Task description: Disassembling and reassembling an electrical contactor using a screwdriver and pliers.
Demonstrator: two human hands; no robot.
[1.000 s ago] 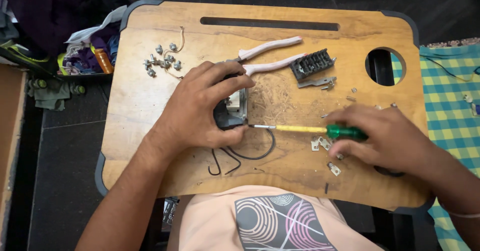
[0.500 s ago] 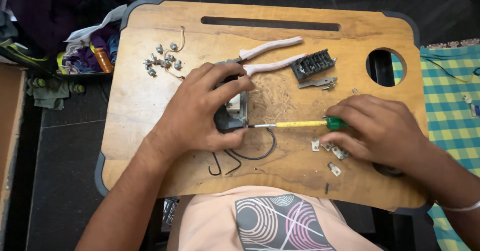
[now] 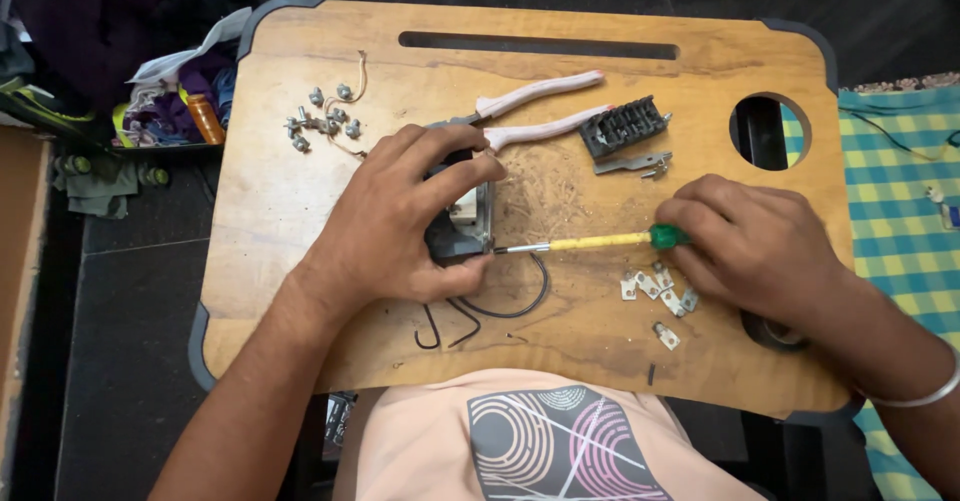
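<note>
Holding item one, a small black-and-cream electrical part point(image 3: 462, 223), the left hand point(image 3: 405, 216) lay near the centre of the wooden worktop point(image 3: 280, 201), its fingers point(image 3: 455, 176) curled over the part's top and the thumb pressed to its lower edge. The right hand point(image 3: 750, 246), at 3 o'clock of the part, had its fingers closed around the green handle end of a yellow-shafted screwdriver point(image 3: 600, 242), whose metal tip met the part's right side. Black wire point(image 3: 500, 306) looped on the worktop at 6 o'clock of the part. Pink-handled pliers point(image 3: 540, 111) lay at 1 o'clock, with a black ribbed terminal block point(image 3: 625, 126) and a small metal bracket point(image 3: 632, 164) just beyond them. Loose screws and nuts point(image 3: 325, 121) sat at 11 o'clock. Small metal plates point(image 3: 660, 291) lay under the right hand's fingers. No labelled packages could be told; an orange bottle point(image 3: 203, 118) stood among cloth off the worktop at 10 o'clock.
</note>
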